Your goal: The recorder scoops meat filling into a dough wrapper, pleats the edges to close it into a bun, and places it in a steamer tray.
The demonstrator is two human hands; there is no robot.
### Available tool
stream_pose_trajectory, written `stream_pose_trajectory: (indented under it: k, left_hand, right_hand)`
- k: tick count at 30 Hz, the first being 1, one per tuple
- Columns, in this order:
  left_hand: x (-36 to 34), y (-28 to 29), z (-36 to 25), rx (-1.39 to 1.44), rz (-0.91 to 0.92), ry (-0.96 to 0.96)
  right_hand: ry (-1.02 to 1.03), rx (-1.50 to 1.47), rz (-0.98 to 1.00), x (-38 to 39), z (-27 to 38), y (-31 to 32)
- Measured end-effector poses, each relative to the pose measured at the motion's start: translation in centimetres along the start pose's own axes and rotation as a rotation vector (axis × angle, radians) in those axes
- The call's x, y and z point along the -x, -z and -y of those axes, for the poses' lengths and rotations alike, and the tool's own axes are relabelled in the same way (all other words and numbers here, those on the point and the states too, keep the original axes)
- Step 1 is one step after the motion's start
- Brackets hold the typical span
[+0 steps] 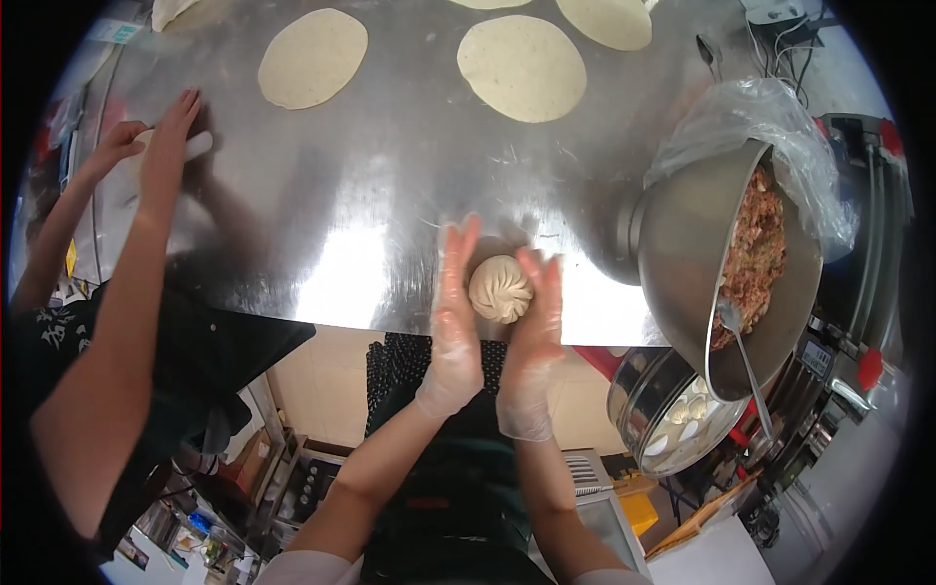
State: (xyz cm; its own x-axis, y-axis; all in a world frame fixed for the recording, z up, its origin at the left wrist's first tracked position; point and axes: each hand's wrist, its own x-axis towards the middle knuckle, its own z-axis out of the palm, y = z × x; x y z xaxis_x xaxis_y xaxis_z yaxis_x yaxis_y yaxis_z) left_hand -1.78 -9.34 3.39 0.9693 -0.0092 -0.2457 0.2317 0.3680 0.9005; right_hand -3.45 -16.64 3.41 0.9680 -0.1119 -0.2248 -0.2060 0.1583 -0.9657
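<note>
A round pleated bun [501,290] of pale dough sits on the steel table near its front edge, its folds twisting to the middle of the top. My left hand [455,317], in a clear plastic glove, stands along the bun's left side with fingers stretched forward. On the other side my right hand [535,327], gloved the same way, has its fingers extended beside the bun. The bun lies between both palms. Whether the left palm touches it is hard to tell; the right fingers are close against it.
Flat dough rounds [314,58] lie on the steel table [409,146]. At right a tilted metal bowl [682,253] holds minced filling [756,253] and a spoon [751,380], above a steamer [651,400] with buns. A clear plastic bag [770,127] lies behind. At left, a co-worker's hands hold a rolling pin [198,145].
</note>
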Motion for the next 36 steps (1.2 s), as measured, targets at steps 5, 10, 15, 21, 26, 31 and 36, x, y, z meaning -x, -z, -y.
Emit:
stream_pose_trajectory:
  k: [5, 10, 15, 21, 26, 31, 36]
  left_hand:
    - [1.2, -0.1, 0.0, -0.049, 0.041, -0.053]
    - [0.2, 0.6, 1.0, -0.170, 0.092, -0.026]
    - [1.0, 1.1, 0.8, -0.097, 0.038, -0.026]
    - [2.0, 0.3, 1.3, -0.042, 0.047, -0.045]
    - [-0.2, 0.2, 0.7, -0.010, 0.034, 0.037]
    - [1.6, 0.0, 0.7, -0.003, 0.020, 0.001]
    - [0.7, 0.0, 0.8, -0.043, 0.022, 0.026]
  right_hand:
    - [0.005, -0.048, 0.003, -0.4, 1.0, 0.2]
    - [-0.041, -0.072, -0.118, 0.5, 0.5, -1.7]
    - [0.034, 0.027, -0.005, -0.5, 0.7, 0.1]
    - [-0.065, -0.013, -0.015, -0.4, 1.1, 0.2]
    - [-0.026, 0.028, -0.116, 0.3, -1.1, -0.8]
    - [-0.030, 0.047, 0.023, -0.5, 0.9, 0.5]
    - [0.009, 0.115, -0.011, 0.1, -0.8, 0.6]
